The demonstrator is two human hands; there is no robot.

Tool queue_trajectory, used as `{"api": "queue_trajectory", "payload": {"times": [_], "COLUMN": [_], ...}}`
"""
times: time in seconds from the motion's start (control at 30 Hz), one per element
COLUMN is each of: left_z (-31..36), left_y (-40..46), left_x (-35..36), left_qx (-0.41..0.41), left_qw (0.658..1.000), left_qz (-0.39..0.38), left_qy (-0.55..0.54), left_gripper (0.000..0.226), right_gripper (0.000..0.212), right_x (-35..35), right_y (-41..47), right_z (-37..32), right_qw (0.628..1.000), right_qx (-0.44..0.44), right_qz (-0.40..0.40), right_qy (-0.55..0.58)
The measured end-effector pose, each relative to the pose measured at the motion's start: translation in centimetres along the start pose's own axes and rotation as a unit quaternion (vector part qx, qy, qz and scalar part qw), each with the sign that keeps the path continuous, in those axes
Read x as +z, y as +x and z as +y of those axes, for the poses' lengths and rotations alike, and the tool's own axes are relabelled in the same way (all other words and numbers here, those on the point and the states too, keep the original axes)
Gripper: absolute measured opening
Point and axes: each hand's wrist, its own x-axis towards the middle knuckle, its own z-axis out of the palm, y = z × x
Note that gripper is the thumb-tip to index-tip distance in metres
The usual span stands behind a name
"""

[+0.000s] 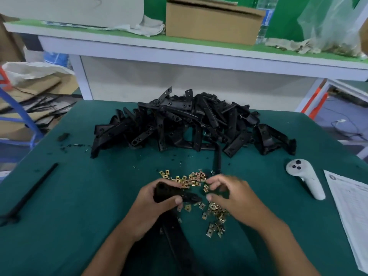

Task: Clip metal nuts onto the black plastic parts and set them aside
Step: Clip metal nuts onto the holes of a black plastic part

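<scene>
My left hand [157,208] grips a black plastic part [175,193] near the front of the green table [79,196]; the part's long arm [179,242] runs down below my wrist. My right hand [231,196] hovers just right of the part with fingers curled over the scattered brass-coloured metal nuts [191,179]. Whether it pinches a nut is blurred. More nuts [216,218] lie under and beside the right hand. A big heap of black plastic parts [189,124] fills the middle of the table behind the nuts.
A white handheld controller [306,179] lies at the right, with a printed sheet [352,212] beyond it at the table's edge. A long black strip [33,191] lies at the left, a small black piece [63,136] farther back. A shelf with a cardboard box [213,22] stands behind.
</scene>
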Motion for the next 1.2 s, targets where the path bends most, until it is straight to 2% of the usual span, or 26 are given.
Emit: {"api": "queue_trajectory", "payload": {"times": [0.07, 0.1, 0.17, 0.23, 0.37, 0.57, 0.7, 0.9, 0.97, 1.1, 1.13, 1.2], "left_z": [-0.1, -0.3, -0.5, -0.8, -1.3, -1.6, -1.8, -2.2, -2.1, -2.1, -2.1, -2.1], "left_y": [-0.1, -0.1, -0.1, -0.2, -0.3, 0.5, 0.8, 0.9, 0.9, 0.8, 0.8, 0.7], "left_x": [-0.1, 0.1, 0.6, 1.0, 0.9, 0.8, 0.7, 0.7, 0.8, 0.9, 0.9, 1.0], "left_qx": [0.011, 0.020, 0.045, 0.071, 0.075, 0.055, 0.061, 0.064, 0.067, 0.065, 0.065, 0.060], "left_qw": [1.000, 0.999, 0.995, 0.985, 0.963, 0.968, 0.966, 0.973, 0.976, 0.980, 0.980, 0.984], "left_qz": [0.019, 0.018, 0.023, 0.035, 0.055, 0.020, 0.023, 0.023, 0.023, 0.023, 0.022, 0.021], "left_qy": [0.006, 0.023, 0.086, 0.152, 0.253, 0.246, 0.251, 0.221, 0.208, 0.189, 0.186, 0.169], "left_gripper": [0.033, 0.034, 0.033, 0.032, 0.043, 0.046, 0.046, 0.042, 0.040, 0.040, 0.040, 0.038], "right_gripper": [0.047, 0.046, 0.030, 0.016, 0.007, 0.010, 0.010, 0.013, 0.013, 0.015, 0.017, 0.012], "right_x": [0.3, 0.4, 0.7, 0.8, 0.7, 2.1, 2.8, 2.7, 2.6, 1.9, 1.7, 1.5], "right_y": [-1.0, -1.2, -1.1, -0.3, 1.2, 1.6, 1.7, 1.6, 1.8, 1.7, 1.7, 1.7], "right_z": [1.8, 2.3, 2.6, 2.4, 2.1, 1.9, 1.4, 1.2, 0.7, 0.3, 0.4, 0.4], "right_qw": [0.994, 0.994, 0.998, 0.999, 0.999, 0.986, 0.955, 0.871, 0.808, 0.609, 0.579, 0.568], "right_qx": [0.014, 0.009, -0.010, -0.020, -0.040, -0.029, 0.004, 0.033, 0.057, 0.129, 0.138, 0.150], "right_qz": [-0.074, -0.070, -0.029, -0.021, 0.007, 0.046, 0.045, 0.032, 0.006, -0.050, -0.058, -0.058], "right_qy": [-0.081, -0.085, -0.059, -0.038, -0.003, 0.160, 0.294, 0.488, 0.587, 0.781, 0.801, 0.807]}}
